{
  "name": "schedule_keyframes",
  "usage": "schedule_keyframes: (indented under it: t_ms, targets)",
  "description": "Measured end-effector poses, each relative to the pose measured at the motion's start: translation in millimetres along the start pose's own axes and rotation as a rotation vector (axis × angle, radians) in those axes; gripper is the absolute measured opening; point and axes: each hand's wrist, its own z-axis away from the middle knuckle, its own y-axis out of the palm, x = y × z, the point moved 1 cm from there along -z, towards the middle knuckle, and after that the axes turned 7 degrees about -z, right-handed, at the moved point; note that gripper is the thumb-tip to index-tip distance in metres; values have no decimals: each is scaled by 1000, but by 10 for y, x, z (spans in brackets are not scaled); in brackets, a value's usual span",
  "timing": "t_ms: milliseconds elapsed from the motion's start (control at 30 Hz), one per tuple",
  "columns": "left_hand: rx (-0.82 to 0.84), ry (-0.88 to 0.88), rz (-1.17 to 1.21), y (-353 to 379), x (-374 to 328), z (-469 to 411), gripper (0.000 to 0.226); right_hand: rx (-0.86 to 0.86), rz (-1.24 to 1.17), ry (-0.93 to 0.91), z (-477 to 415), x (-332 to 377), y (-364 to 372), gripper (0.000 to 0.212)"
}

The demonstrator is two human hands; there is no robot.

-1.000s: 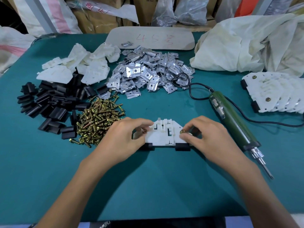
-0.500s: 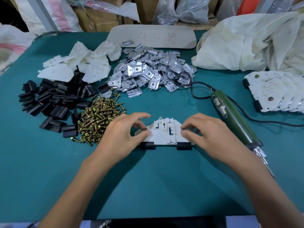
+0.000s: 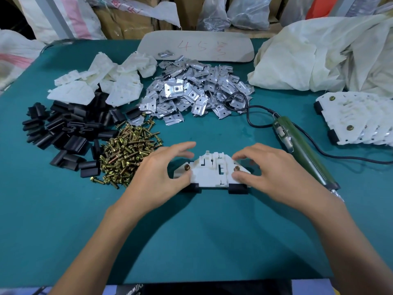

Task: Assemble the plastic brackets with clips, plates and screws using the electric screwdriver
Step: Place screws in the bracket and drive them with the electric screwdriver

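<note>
A white plastic bracket (image 3: 212, 174) lies flat on the green table, with two black clips on its near edge. One brass screw (image 3: 187, 167) stands in its left hole and another brass screw (image 3: 236, 168) in its right hole. My left hand (image 3: 157, 177) sits at the bracket's left end, thumb against its edge below the screw, fingers spread above. At the right end is my right hand (image 3: 270, 173), its thumb and forefinger touching the bracket on either side of that screw. The green electric screwdriver (image 3: 302, 150) lies on the table just right of my right hand.
A heap of loose screws (image 3: 127, 154) lies left of my left hand, with black clips (image 3: 63, 128) further left. White brackets (image 3: 95, 86) and metal plates (image 3: 191, 94) are piled behind. Assembled brackets (image 3: 357, 118) are stacked at the right edge, below a white cloth (image 3: 319, 56).
Both hands have let go of the screws they were pinching; each screw now stands uncovered in its hole. The fingers have lifted and spread slightly.
</note>
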Motion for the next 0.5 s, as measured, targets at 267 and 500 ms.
schedule_keyframes:
  t_ms: [267,500]
  targets:
    - [27,-60,77,45,33,-2,51,-14,34,20,-20,5,31,19]
    - [62,-51,81,-11,100,-2,52,21,-62,-2,14,-18,36,13]
